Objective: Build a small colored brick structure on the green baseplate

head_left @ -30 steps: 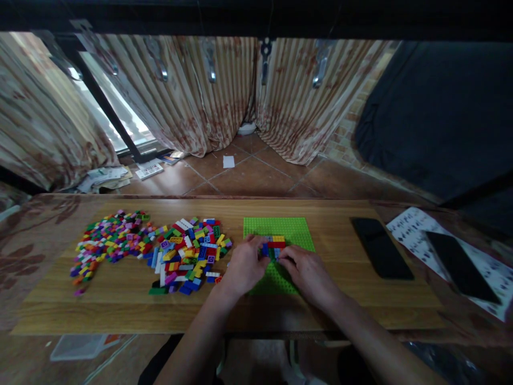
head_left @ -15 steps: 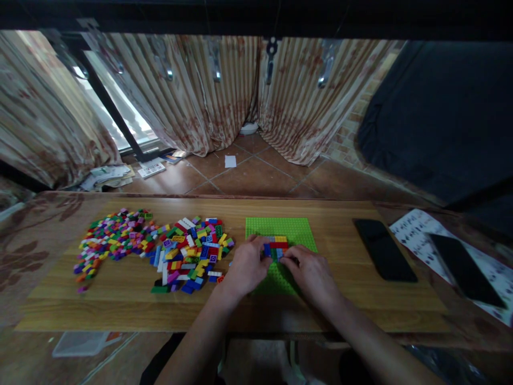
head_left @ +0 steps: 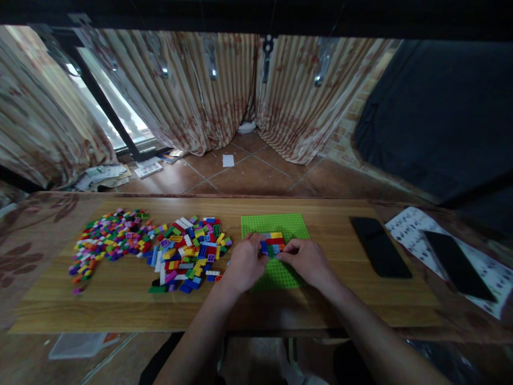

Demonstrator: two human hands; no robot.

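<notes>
A green studded baseplate (head_left: 294, 278) lies on the wooden board, tilted slightly. Near its middle sits a compact cluster of toy building bricks (head_left: 274, 240) in yellow, red, blue, green and light blue. My left hand (head_left: 246, 262) is at the cluster's left side, its bent fingers closed against the bricks. At the front right corner, my right hand (head_left: 308, 261) has thumb and forefinger pinched together on the cluster's edge. Whether a separate small brick is between those fingertips is hidden. Part of the cluster is covered by my fingers.
A heap of larger loose bricks (head_left: 188, 254) lies left of the baseplate, with a pile of small bricks (head_left: 112, 235) farther left. On the right are a black phone (head_left: 380, 246), a printed sheet (head_left: 412, 222) and a second dark device (head_left: 459, 264).
The whole view has shifted slightly, so things appear a little farther left. Both hands stay at the brick cluster; my right fingertips have moved only slightly against its front edge.
</notes>
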